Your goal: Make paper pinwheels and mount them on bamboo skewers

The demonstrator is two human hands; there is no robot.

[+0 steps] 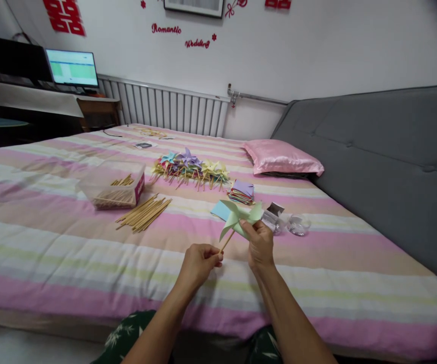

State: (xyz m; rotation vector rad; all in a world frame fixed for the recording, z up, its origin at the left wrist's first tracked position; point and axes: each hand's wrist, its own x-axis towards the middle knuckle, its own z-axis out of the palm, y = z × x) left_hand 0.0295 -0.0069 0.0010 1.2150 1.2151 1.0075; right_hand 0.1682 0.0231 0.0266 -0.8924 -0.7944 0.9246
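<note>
A pale green paper pinwheel [234, 216] on a thin wooden stick [227, 241] is held between my hands above the striped bed. My left hand [200, 260] pinches the stick near its lower end. With thumb and fingers, my right hand [258, 241] grips the pinwheel at its middle, hiding part of the paper and the stick's top. Just behind the pinwheel lies blue paper [221, 210], partly covered by it. A stack of coloured paper squares [242, 191] sits a little farther back. Beside my right hand is a small clear container [273, 221] and a round clear lid [298, 225].
A pile of finished-looking pinwheels [190, 167] lies mid-bed. Loose wooden sticks [144, 213] rest by a clear plastic box [114, 189] holding more sticks. A pink pillow [283, 157] is near the grey headboard [377, 151]. Behind the bed stand a radiator [165, 106] and a lit monitor [71, 67].
</note>
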